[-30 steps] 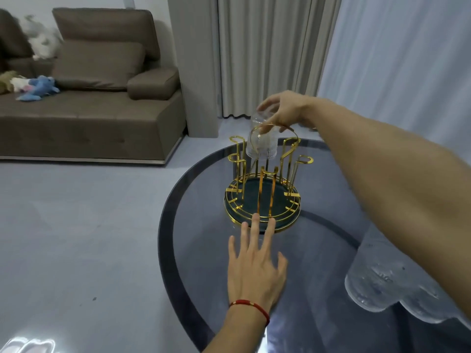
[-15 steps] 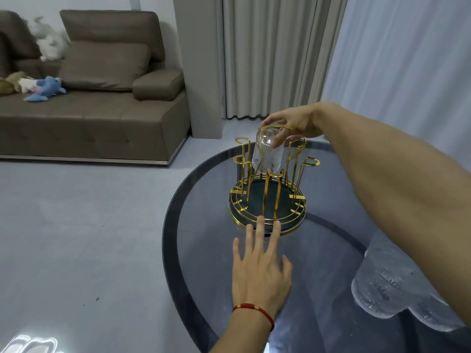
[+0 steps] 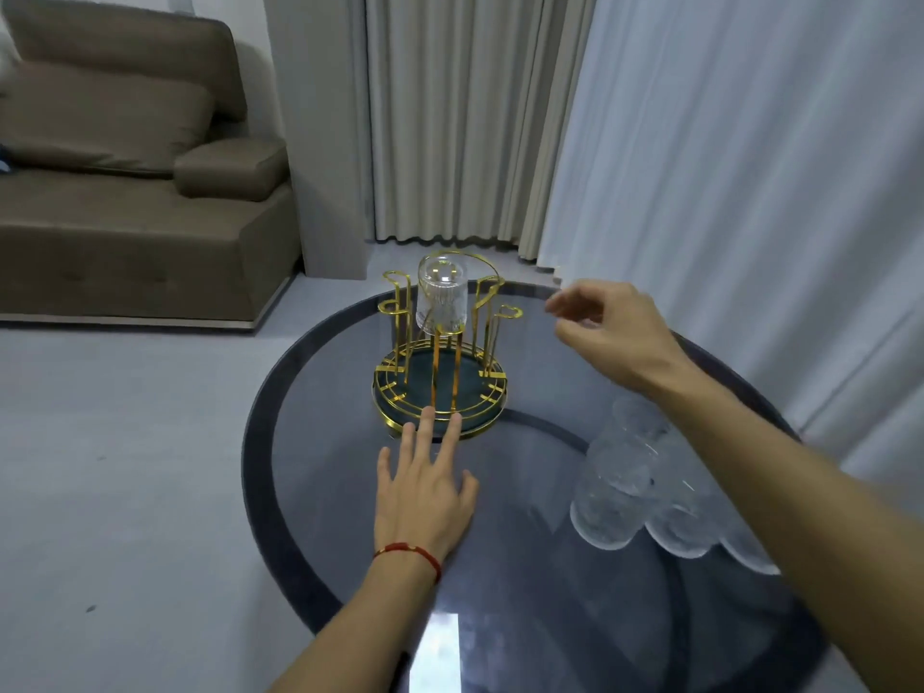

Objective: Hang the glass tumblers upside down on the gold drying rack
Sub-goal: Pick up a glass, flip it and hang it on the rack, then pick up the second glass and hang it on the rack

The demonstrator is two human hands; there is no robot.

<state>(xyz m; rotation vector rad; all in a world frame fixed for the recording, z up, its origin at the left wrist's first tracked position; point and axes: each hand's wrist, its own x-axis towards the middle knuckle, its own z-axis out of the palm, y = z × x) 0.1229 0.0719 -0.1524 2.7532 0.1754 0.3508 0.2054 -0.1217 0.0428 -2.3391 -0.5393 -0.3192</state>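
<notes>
The gold drying rack [image 3: 400, 387] with a dark green base stands at the far side of the round glass table [image 3: 260, 442]. One ribbed glass tumbler [image 3: 442, 300] hangs upside down on a rear prong. My left hand [image 3: 425, 492] lies flat on the table, fingers spread, fingertips touching the rack's front rim. My right hand [image 3: 610, 332] hovers to the right of the rack, empty, fingers loosely curled apart. Several more clear tumblers [image 3: 630, 487] stand clustered on the table at the right, under my right forearm, partly hidden by it.
A brown sofa [image 3: 125, 207] stands at the back left on the grey floor. Curtains [image 3: 700, 167] hang behind and right of the table. A pillar [image 3: 320, 142] rises between sofa and curtains.
My right hand set the tumbler upside down onto the rack prong, let go of it and drew back to the right. The left hand stayed flat at the rack's base.
</notes>
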